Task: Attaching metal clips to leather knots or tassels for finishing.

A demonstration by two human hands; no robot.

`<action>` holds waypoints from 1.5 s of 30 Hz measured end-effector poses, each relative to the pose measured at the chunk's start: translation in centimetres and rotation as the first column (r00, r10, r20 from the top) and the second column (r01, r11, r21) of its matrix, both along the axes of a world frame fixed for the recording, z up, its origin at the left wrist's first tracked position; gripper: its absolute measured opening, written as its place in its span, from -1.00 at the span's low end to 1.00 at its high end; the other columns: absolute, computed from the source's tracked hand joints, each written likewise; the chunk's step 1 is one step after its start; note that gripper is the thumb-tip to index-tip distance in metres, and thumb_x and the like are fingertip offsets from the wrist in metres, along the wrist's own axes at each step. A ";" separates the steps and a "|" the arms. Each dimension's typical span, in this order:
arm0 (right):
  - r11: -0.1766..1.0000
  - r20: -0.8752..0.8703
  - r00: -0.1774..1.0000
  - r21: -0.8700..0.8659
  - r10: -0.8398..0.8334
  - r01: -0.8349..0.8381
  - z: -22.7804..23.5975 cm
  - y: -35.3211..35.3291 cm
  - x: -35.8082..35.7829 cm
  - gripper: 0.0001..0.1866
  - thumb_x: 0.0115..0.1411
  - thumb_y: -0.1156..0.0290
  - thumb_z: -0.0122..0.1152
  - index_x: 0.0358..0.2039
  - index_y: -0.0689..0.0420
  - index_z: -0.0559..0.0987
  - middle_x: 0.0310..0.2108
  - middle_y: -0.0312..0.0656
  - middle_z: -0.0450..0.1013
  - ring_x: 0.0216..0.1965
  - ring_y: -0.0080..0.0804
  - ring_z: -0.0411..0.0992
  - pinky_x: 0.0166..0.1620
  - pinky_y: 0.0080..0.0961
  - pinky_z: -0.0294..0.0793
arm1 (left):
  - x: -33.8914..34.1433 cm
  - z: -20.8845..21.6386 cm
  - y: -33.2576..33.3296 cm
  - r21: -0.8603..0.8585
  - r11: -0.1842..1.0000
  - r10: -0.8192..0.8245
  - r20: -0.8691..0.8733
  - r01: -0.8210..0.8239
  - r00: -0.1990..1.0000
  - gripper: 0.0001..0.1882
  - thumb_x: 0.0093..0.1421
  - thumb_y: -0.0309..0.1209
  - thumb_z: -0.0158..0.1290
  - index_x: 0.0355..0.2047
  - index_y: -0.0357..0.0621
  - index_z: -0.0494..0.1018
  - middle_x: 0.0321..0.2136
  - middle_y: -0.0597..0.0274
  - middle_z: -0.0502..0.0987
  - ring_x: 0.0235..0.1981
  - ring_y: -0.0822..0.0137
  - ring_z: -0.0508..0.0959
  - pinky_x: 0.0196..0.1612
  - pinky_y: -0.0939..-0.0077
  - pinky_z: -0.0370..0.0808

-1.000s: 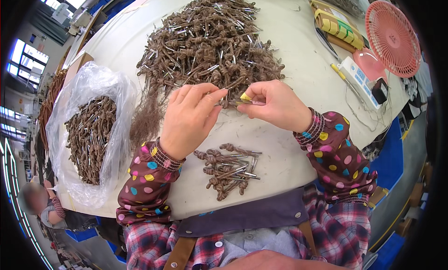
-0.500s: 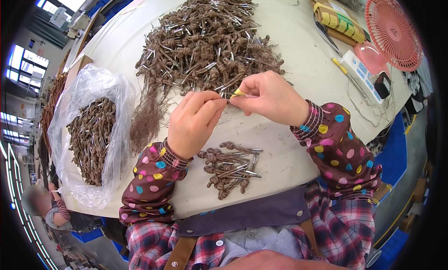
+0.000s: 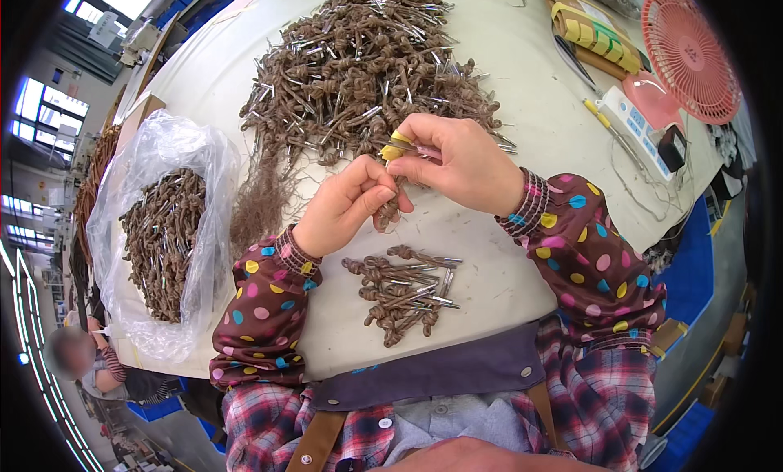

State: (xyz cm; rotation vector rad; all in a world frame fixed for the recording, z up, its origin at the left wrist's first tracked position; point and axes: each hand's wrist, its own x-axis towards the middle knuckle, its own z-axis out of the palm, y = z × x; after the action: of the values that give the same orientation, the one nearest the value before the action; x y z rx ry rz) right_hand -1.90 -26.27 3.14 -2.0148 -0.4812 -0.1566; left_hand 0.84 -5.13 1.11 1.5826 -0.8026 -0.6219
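My left hand (image 3: pixel 347 207) is closed, its thumb and fingers pinching a knotted brown cord (image 3: pixel 387 217) whose knot hangs below the fingertips. My right hand (image 3: pixel 461 162) meets it from the right, closed on a small yellow tool (image 3: pixel 392 150) with a thin metal part; the fingers hide most of it, so its exact kind cannot be told. Nearer to me lies a small group of knotted cords with metal tips (image 3: pixel 400 296). Just beyond my hands rises a large heap of similar knotted cords (image 3: pixel 351 72).
A clear plastic bag (image 3: pixel 110 227) with more knotted cords stands on the left, beside loose brown fibres (image 3: pixel 257 211). On the right are a pink fan (image 3: pixel 692 54), a white power strip (image 3: pixel 634 129), a yellow-handled tool (image 3: pixel 599 113) and a yellow-taped bundle (image 3: pixel 595 38). Another person (image 3: pixel 77 358) sits far left.
My right hand has shifted slightly left and away from me, showing more of the yellow tool. My left hand has turned and come a little nearer, and the cord's knot now shows below it.
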 end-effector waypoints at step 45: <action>0.924 -0.181 0.982 0.364 -0.055 0.119 -3.3 1.3 -1.5 -0.51 0.01 0.19 0.40 -0.20 0.24 0.42 -0.43 -0.22 0.47 -0.38 -0.49 0.45 -0.27 -0.56 0.45 | -0.6 -1.9 -0.5 -0.052 0.972 0.235 0.117 -0.231 0.965 -0.86 0.37 -0.41 -0.19 -0.16 -0.21 0.19 -0.42 0.26 0.47 -0.44 0.55 0.38 -0.34 0.66 0.38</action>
State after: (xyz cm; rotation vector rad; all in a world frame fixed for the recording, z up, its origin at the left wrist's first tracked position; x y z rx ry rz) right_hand -3.43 -24.94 -0.14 -1.6568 -0.2322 -0.1211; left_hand 0.22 -5.59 -0.74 1.6628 -0.6999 -0.3406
